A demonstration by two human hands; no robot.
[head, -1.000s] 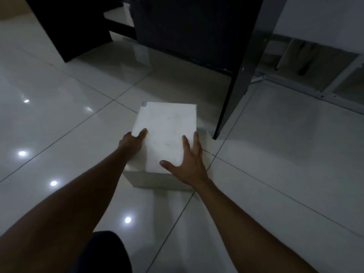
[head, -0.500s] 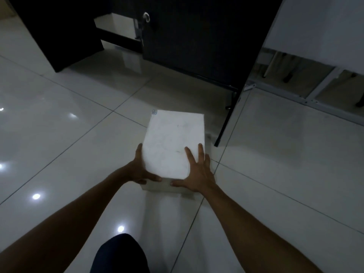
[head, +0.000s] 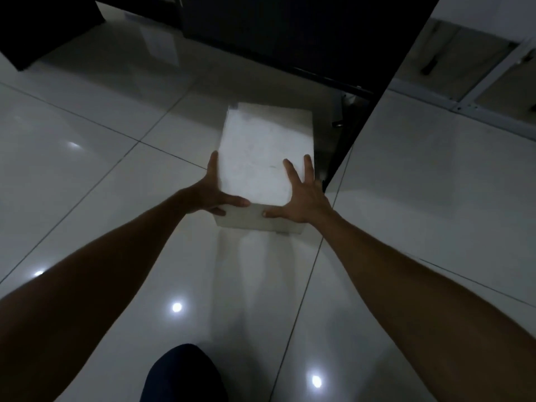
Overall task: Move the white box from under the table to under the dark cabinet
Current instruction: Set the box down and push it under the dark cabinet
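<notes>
The white box [head: 262,158] rests on the glossy tiled floor [head: 87,169], its far end just in front of the dark cabinet [head: 304,30]. My left hand [head: 211,192] clasps the box's near left corner, thumb across the near edge. My right hand [head: 301,195] lies spread on the near right corner, fingers on the top face and thumb on the near side. Both hands press against the box.
The cabinet's dark side panel [head: 377,91] runs diagonally down to the floor right beside the box. Another dark furniture block [head: 37,27] stands at the far left. White metal frame bars [head: 487,79] lie at the far right. My knee [head: 182,375] shows at the bottom.
The box has slid forward across the floor toward the dark cabinet. Both hands shifted from its top and sides to its near corners.
</notes>
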